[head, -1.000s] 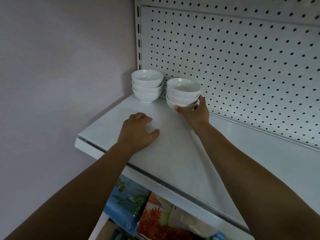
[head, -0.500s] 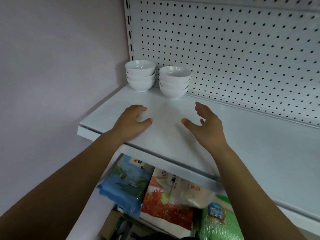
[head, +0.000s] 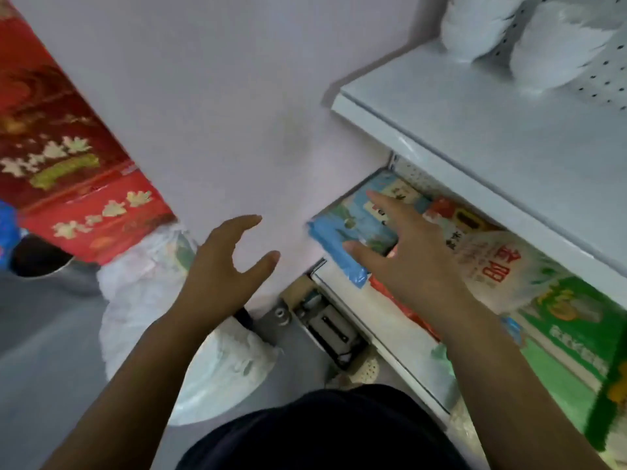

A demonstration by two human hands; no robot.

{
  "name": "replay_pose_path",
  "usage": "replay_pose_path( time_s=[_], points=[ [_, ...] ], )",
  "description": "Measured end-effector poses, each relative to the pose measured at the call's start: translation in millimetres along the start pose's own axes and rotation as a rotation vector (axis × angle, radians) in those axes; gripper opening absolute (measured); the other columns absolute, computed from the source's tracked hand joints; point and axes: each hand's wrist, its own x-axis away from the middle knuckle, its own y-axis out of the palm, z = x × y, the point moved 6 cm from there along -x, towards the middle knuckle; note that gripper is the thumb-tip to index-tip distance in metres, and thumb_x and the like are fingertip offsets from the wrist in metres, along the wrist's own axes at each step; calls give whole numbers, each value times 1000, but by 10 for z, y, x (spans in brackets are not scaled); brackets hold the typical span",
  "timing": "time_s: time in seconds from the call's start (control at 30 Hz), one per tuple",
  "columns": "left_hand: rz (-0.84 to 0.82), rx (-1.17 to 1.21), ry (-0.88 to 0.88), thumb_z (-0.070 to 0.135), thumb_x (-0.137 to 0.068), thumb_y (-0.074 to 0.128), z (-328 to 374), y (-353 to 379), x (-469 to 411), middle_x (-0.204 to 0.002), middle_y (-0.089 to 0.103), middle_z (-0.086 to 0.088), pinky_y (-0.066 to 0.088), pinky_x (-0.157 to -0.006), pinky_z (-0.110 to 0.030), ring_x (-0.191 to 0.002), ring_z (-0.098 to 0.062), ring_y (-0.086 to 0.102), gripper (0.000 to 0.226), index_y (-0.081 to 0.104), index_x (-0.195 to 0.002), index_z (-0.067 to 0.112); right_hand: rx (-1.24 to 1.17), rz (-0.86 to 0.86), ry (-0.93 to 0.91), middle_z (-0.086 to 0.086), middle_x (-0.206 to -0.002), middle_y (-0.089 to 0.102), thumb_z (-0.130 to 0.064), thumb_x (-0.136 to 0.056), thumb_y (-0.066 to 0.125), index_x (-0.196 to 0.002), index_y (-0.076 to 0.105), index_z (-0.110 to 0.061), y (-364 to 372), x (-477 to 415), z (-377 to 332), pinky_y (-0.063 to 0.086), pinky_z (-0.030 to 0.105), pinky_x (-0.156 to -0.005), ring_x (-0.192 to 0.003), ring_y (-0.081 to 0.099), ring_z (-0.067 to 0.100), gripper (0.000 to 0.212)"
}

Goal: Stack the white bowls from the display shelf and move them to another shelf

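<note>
The left hand (head: 224,266) and the right hand (head: 407,262) are bare, as are the wrists just behind them. The left forearm (head: 135,374) and the right forearm (head: 509,374) run uncovered from the wrists all the way back to the lower edge of the view. Behind the hands, between the two forearms, shows a dark, near-black soft cloth garment (head: 325,432) — one plain colour throughout, with a rounded, slightly blurred upper edge.
</note>
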Motion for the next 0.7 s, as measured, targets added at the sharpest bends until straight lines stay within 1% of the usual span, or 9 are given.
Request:
replay_pose_path(
  time_s=[0.07, 0.1, 0.2, 0.27, 0.33, 0.43, 0.53, 0.6, 0.7],
  points=[
    [78, -9, -147, 44, -90, 73, -512, -329, 542, -146, 51, 19, 30, -106, -22, -130, -1, 43, 57, 54, -143, 34, -6, -138, -57, -14, -144, 50, -33, -88, 79, -150, 46, -30, 458, 165, -261, 31, -1, -101, -121, 42, -20, 70],
    [112, -19, -221, 44, -90, 74, -747, -473, 833, -145, 51, 19, 29, -107, -22, -132, -3, 44, 58, 55, -143, 32, 13, -206, -86, -14, -147, 49, -33, -88, 79, -150, 47, -29, 706, 259, -379, 29, 0, -104, -124, 41, -19, 69],
    [192, -29, -427, 45, -90, 74, -1324, -879, 1741, -141, 49, 22, 30, -108, -23, -128, -1, 44, 59, 54, -144, 31, 49, -436, -181, -12, -150, 50, -39, -88, 77, -151, 46, -33, 1530, 604, -786, 32, 22, -116, -137, 47, 6, 71],
    [269, -47, -534, 44, -90, 74, -1587, -1172, 2324, -144, 52, 16, 32, -108, -26, -130, -5, 46, 60, 53, -144, 30, 45, -567, -258, -13, -151, 50, -43, -88, 76, -151, 45, -35, 2054, 846, -1121, 39, 31, -115, -135, 51, 10, 71],
    [373, -60, -637, 42, -90, 75, -1765, -1468, 2878, -145, 52, 14, 33, -107, -25, -131, -5, 46, 61, 53, -145, 29, 55, -678, -371, -16, -152, 47, -44, -89, 75, -151, 45, -33, 2528, 1095, -1497, 35, 24, -114, -139, 45, 6, 69],
    [543, -84, -783, 39, -92, 74, -1870, -1864, 3687, -137, 49, 21, 32, -103, -21, -122, 5, 40, 58, 54, -144, 28, 81, -847, -548, -15, -153, 47, -43, -90, 75, -150, 47, -29, 3177, 1500, -2077, 26, 11, -110, -140, 41, 5, 67],
    [731, -77, -918, 39, -92, 74, -1883, -2109, 4429, -134, 48, 21, 32, -101, -20, -115, 13, 39, 55, 56, -142, 28, 92, -978, -708, -10, -151, 51, -40, -89, 76, -148, 50, -26, 3682, 1909, -2594, 17, -10, -92, -134, 40, -1, 66],
    [818, -67, -996, 43, -93, 72, -1850, -2158, 4827, -138, 51, 19, 33, -102, -22, -117, 12, 38, 54, 55, -143, 30, 79, -1048, -790, -11, -150, 51, -40, -90, 76, -148, 50, -26, 3914, 2160, -2859, 18, -11, -89, -133, 40, -2, 65],
    [957, -27, -1096, 48, -93, 68, -1783, -2137, 5303, -142, 51, 21, 32, -104, -24, -125, 7, 38, 55, 53, -144, 34, 65, -1181, -879, -13, -150, 51, -39, -91, 75, -148, 51, -26, 4213, 2563, -3107, 20, -10, -93, -136, 41, -2, 63]
  ],
)
